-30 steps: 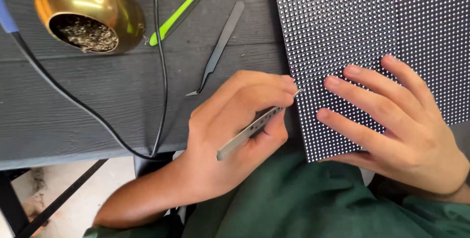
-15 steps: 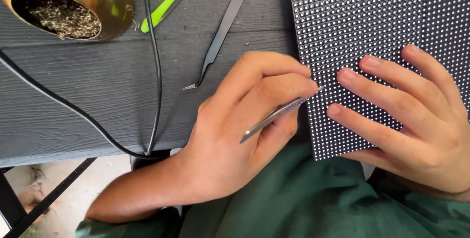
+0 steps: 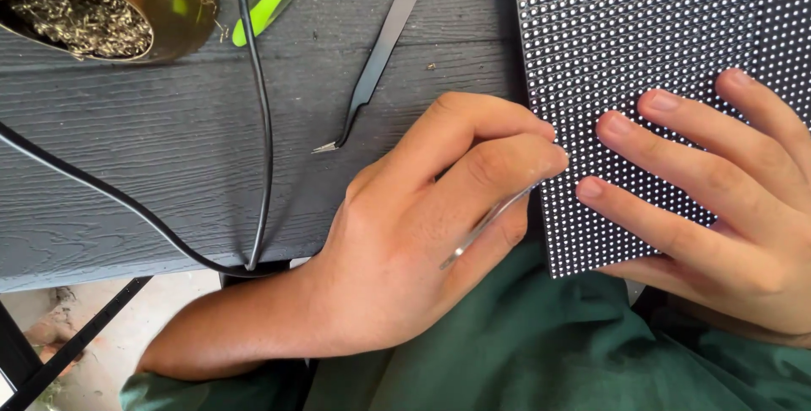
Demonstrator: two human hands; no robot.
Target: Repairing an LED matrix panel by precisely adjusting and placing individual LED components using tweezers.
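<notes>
The left hand (image 3: 405, 242) pinches a thin metal tool (image 3: 486, 229), likely tweezers, between thumb and curled fingers; the tool's working end is hidden under the fingertips, which press at the left edge of the panel (image 3: 642, 31), and only its bare shaft shows slanting down below the knuckles. The right hand (image 3: 726, 208) holds nothing: it lies flat with fingers spread on the panel's lower part, fingertips close to those of the left hand but not touching them. The panel is a dark board covered in a fine grid of pale dots; it lies at the right end of the table (image 3: 152, 166), its lower left corner reaching past the near edge over the person's green garment (image 3: 541, 352). Just left of the left hand, a second pair of black tweezers (image 3: 380, 56) lies loose on the grey planks, its pointed tips toward the near edge and well clear of the hand. Further left a black cable (image 3: 258, 107) runs from the far edge toward the near edge, and another crosses diagonally toward it. A green tool (image 3: 274, 1) lies near the far edge, and a brass cup (image 3: 169, 5) of metal wool sits at the far left corner.
</notes>
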